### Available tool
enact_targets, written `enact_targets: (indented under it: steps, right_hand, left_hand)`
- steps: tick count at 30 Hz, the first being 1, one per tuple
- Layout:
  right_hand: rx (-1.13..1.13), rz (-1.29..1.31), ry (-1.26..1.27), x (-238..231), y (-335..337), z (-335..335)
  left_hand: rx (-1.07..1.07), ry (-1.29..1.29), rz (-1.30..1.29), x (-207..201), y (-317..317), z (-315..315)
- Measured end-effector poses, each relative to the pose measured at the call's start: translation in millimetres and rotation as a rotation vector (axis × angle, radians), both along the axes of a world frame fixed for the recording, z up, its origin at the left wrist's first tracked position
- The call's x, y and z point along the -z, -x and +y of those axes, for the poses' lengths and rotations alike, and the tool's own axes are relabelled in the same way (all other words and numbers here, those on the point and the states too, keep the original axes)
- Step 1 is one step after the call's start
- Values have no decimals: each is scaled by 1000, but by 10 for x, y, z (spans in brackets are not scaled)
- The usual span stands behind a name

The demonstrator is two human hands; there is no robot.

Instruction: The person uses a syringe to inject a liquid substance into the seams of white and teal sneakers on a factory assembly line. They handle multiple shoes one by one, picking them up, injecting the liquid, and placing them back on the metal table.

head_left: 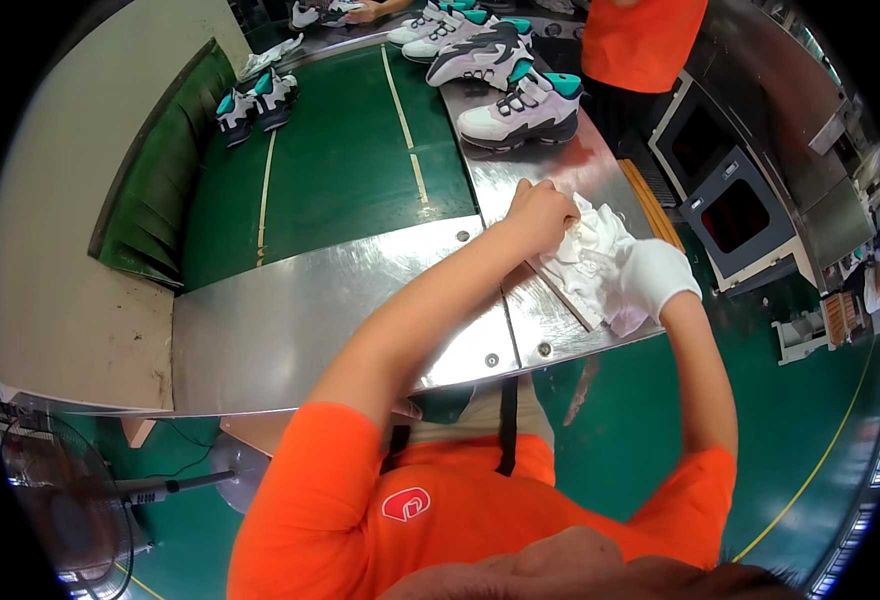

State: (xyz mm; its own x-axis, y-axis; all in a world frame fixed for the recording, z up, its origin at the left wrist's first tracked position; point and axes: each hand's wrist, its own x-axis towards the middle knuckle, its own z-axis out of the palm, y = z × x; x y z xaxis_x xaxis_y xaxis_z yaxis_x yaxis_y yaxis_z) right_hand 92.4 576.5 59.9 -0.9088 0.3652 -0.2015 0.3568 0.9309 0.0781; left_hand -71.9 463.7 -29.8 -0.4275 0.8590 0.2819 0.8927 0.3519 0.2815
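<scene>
My left hand (pixel 542 217), bare, is curled closed over the metal tabletop beside a crumpled pile of white cloths (pixel 588 262). What its fingers hold, if anything, cannot be made out. A white glove covers my right hand (pixel 657 277), which rests against the right side of the pile. Its fingers are hidden and blend with the white fabric. A thin dark strip (pixel 566 298) lies slanted along the pile's near left side. Just beyond my hands stands a white and lilac sports shoe (pixel 522 112) with a dark sole and teal lining.
More such shoes (pixel 475 52) stand in a row behind, and a small pair (pixel 257 103) sits on the green conveyor belt (pixel 335 150) at left. A person in an orange shirt (pixel 642 45) stands at the far right. A fan (pixel 70 505) is at lower left.
</scene>
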Motion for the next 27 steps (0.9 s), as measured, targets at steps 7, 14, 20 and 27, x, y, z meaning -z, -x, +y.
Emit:
enact_targets:
  steps: [7, 14, 20, 27]
  right_hand:
    - [188, 299, 315, -42, -526, -4]
    - [237, 557, 523, 292, -485, -65]
    - [245, 717, 835, 347, -394, -320]
    - [185, 761, 1490, 552, 135, -921]
  left_hand:
    - [-183, -205, -20, -244, 428, -506]
    - [-350, 286, -86, 68, 250, -319]
    - [-117, -50, -154, 125, 231, -625]
    - [182, -365, -324, -276, -490, -1573]
